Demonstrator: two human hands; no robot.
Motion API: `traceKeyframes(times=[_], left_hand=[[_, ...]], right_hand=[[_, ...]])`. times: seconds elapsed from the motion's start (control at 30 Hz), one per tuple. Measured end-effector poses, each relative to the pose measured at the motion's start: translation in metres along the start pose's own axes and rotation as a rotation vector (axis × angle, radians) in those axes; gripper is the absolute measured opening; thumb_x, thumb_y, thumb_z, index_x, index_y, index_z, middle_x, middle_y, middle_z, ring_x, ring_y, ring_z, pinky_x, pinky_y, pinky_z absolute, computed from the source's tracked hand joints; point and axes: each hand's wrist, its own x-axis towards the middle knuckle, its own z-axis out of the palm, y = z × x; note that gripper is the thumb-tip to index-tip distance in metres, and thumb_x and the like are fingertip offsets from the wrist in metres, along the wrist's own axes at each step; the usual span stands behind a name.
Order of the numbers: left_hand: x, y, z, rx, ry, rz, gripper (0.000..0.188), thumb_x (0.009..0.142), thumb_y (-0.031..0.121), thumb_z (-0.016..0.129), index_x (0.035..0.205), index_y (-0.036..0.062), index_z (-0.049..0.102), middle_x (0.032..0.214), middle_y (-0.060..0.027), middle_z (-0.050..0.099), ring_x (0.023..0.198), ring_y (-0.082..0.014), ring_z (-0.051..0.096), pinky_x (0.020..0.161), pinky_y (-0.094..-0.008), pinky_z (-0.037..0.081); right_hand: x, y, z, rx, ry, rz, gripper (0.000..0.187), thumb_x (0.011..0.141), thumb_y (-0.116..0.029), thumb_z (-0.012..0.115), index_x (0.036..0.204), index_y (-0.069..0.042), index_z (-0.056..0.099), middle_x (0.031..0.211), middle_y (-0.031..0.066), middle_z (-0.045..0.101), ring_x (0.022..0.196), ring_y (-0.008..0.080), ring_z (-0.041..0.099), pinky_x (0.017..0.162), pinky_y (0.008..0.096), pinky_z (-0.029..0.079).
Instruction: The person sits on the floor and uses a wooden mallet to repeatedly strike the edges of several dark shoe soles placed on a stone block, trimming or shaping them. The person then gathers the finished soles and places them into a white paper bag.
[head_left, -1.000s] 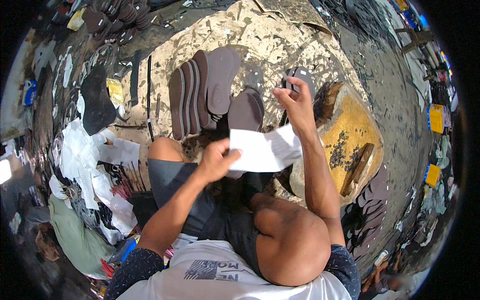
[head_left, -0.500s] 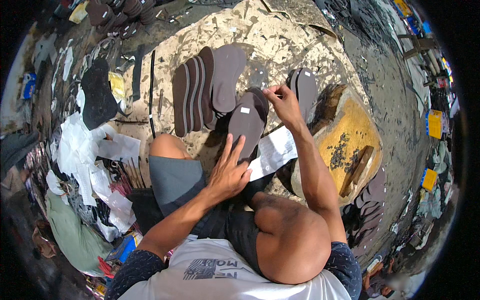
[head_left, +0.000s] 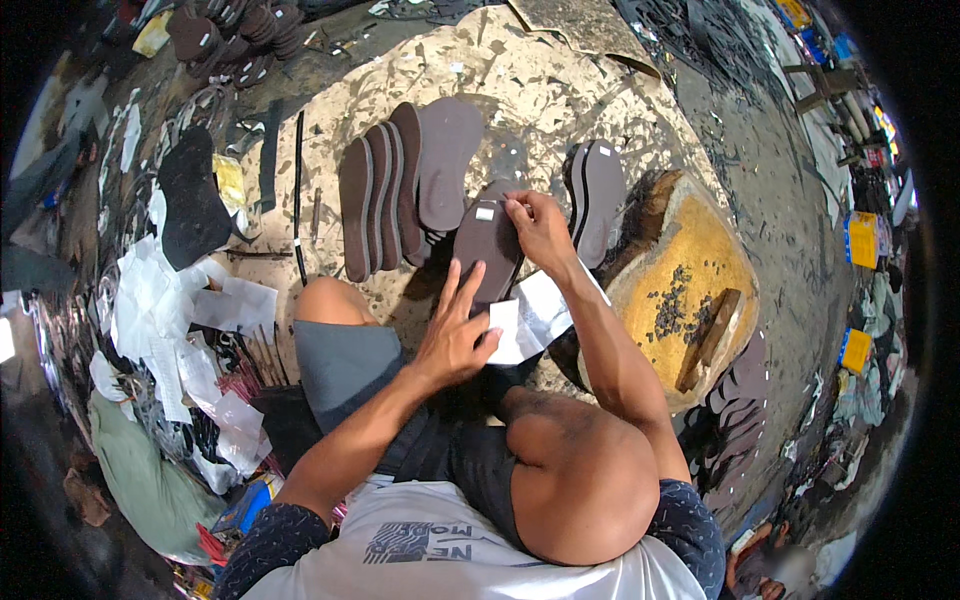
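Note:
A dark brown shoe sole [head_left: 488, 245] with a small white label near its far end lies in front of me, apparently on top of another. My left hand [head_left: 452, 335] rests on its near end, index and middle fingers stretched out and apart. At the far right edge, beside the label, the thumb and fingertips of my right hand [head_left: 540, 228] are pinched together; whatever they grip is too small to make out. A creased white paper sheet [head_left: 540, 312] lies under my right forearm, its left corner by my left thumb.
Several brown soles [head_left: 448, 165] lean in an overlapping row at the left, on a pale, stained board [head_left: 530, 80]. Two labelled soles [head_left: 602, 195] lie to the right. Beside them stands a wooden block [head_left: 735, 255] with small dark bits. Crumpled white papers [head_left: 150, 310] are heaped at far left.
My right hand has moved a little left and nearer along the sole's edge, still pinched. The paper's left corner now shows more beside my left thumb. My left hand stays on the sole.

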Motion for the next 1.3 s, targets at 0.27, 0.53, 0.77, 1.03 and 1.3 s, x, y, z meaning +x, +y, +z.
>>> traceKeyframes(times=[0.27, 0.53, 0.77, 1.03, 1.3], left_hand=[[0.035, 0.006, -0.013, -0.570, 0.060, -0.148, 0.030, 0.093, 0.009, 0.063, 0.122, -0.0002, 0.065, 0.132, -0.0155, 0.065, 0.128, -0.0305, 0.059, 0.109, -0.0428, 0.045], [0.055, -0.021, -0.039, -1.389, 0.351, -0.583, 0.043, 0.097, 0.012, 0.066, 0.136, -0.0004, 0.052, 0.128, -0.0101, 0.063, 0.119, -0.0212, 0.062, 0.105, -0.0378, 0.050], [0.066, -0.034, -0.032, -1.348, 0.468, -0.569, 0.042, 0.096, 0.011, 0.067, 0.134, 0.0014, 0.050, 0.127, -0.0088, 0.063, 0.116, -0.0186, 0.062, 0.103, -0.0356, 0.050], [0.068, -0.003, -0.018, -1.029, 0.451, -0.408, 0.048, 0.094, 0.006, 0.068, 0.137, 0.0029, 0.048, 0.125, -0.0056, 0.061, 0.115, -0.0134, 0.059, 0.101, -0.0319, 0.049], [0.071, -0.001, -0.017, -0.975, 0.486, -0.492, 0.034, 0.093, 0.003, 0.069, 0.125, -0.0012, 0.061, 0.115, -0.0065, 0.069, 0.102, -0.0141, 0.066, 0.093, -0.0295, 0.053]], right_hand=[[0.035, 0.009, -0.079, 0.175, 0.098, 0.011, 0.041, 0.101, -0.013, 0.061, 0.141, -0.004, 0.055, 0.131, 0.0130, 0.063, 0.112, 0.0186, 0.060, 0.094, 0.0322, 0.050], [0.087, 0.060, -0.146, -0.708, 0.426, -0.056, 0.046, 0.092, -0.023, 0.072, 0.134, -0.007, 0.061, 0.125, 0.0185, 0.064, 0.112, 0.0302, 0.063, 0.093, 0.0411, 0.050], [-0.053, -0.063, -0.018, -0.039, -0.009, -0.311, 0.019, 0.097, -0.017, 0.070, 0.110, -0.003, 0.070, 0.100, 0.0100, 0.073, 0.089, 0.0170, 0.069, 0.076, 0.0308, 0.054], [-0.067, -0.067, -0.006, -0.044, 0.094, -0.193, 0.022, 0.096, -0.018, 0.071, 0.109, 0.000, 0.069, 0.093, 0.0123, 0.073, 0.075, 0.0185, 0.070, 0.065, 0.0326, 0.055], [-0.066, -0.065, 0.002, 0.038, 0.119, -0.145, 0.023, 0.095, -0.019, 0.072, 0.110, -0.002, 0.068, 0.096, 0.0126, 0.074, 0.079, 0.0216, 0.071, 0.069, 0.0350, 0.056]])
